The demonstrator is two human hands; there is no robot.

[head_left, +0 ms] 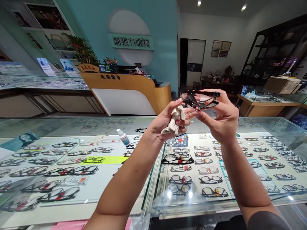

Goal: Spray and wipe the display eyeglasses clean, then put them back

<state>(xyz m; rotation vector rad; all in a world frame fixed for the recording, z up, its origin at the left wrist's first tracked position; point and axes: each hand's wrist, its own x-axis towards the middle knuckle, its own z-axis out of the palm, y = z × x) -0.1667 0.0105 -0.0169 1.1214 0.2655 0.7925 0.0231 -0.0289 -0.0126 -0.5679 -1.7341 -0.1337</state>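
Above glass counter [72,127], held glasses [200,99]

Wall sign [130,41] reads 新视力眼镜; counter [110,77] reads 收银服务.

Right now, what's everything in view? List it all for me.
glasses: one pair, dark frame, held up between both hands
cloth: one, cream, crumpled in the left hand
spray bottle: one, white with blue label, lying on the glass counter
glass counter: one, clear, across the foreground
display frames: many, mostly dark, in rows under the glass
reception desk: one, wood and white, behind
cardboard box: one, brown, right rear counter
left hand: grips cloth
right hand: pinches glasses
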